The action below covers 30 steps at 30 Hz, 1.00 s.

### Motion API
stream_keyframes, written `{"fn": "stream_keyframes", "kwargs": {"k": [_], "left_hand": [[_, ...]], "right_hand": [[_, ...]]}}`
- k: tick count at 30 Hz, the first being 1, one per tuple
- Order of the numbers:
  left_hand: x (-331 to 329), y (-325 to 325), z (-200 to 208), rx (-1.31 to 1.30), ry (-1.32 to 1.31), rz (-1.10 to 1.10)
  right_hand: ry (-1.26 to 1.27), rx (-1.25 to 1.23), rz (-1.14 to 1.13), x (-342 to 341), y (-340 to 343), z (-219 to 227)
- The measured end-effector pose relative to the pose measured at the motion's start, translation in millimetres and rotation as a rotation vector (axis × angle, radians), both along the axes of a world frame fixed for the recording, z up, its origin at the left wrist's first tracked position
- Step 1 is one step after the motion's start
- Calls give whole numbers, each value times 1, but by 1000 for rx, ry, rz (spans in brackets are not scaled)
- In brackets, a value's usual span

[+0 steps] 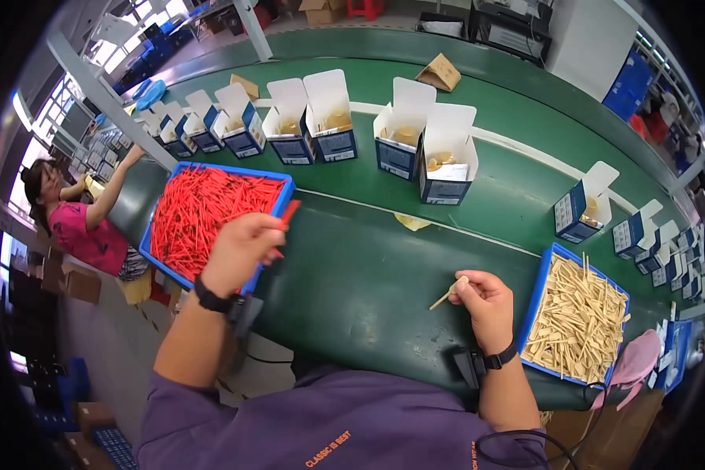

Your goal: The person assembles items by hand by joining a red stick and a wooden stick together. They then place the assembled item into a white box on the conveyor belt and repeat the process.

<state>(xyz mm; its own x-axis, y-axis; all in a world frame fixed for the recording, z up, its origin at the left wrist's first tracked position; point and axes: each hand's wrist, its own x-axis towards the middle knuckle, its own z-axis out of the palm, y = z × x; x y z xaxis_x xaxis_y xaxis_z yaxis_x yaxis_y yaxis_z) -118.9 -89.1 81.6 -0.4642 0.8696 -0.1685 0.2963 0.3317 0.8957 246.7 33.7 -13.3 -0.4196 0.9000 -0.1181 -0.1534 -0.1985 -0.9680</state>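
Observation:
My left hand (239,249) is pinched on a thin red plastic stick (291,212) above the right edge of a blue tray (158,266). That tray is heaped with similar red sticks (194,205). Over the green work surface, my right hand (489,307) grips a small beige spoon-like stick (443,298), wide end between thumb and fingers, thin end pointing left. Near this hand, on its right, a second blue tray (536,304) holds a pile of beige sticks (576,317).
Open blue-and-white boxes (445,168) line the green conveyor (517,125) beyond the work surface. A brown cardboard piece (440,72) lies farther back. At the left a person in a pink shirt (94,227) reaches toward the line. A pink cloth (637,359) lies by the right tray.

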Motion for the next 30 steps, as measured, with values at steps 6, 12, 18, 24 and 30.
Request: {"fn": "stream_keyframes", "kwargs": {"k": [6, 12, 18, 24, 30], "left_hand": [[104, 63, -59, -146, -470, -325], [153, 86, -92, -214, -663, -439], [148, 90, -104, -217, -787, -412], [144, 94, -100, -226, -718, -439], [154, 103, -98, -211, -626, -526]], "right_hand": [[-1, -58, 35, 2, 14, -15], [39, -109, 3, -9, 33, -23], [98, -79, -6, -10, 34, -30], [60, -37, 22, -13, 35, -23], [-51, -12, -47, -5, 36, -5]]}}
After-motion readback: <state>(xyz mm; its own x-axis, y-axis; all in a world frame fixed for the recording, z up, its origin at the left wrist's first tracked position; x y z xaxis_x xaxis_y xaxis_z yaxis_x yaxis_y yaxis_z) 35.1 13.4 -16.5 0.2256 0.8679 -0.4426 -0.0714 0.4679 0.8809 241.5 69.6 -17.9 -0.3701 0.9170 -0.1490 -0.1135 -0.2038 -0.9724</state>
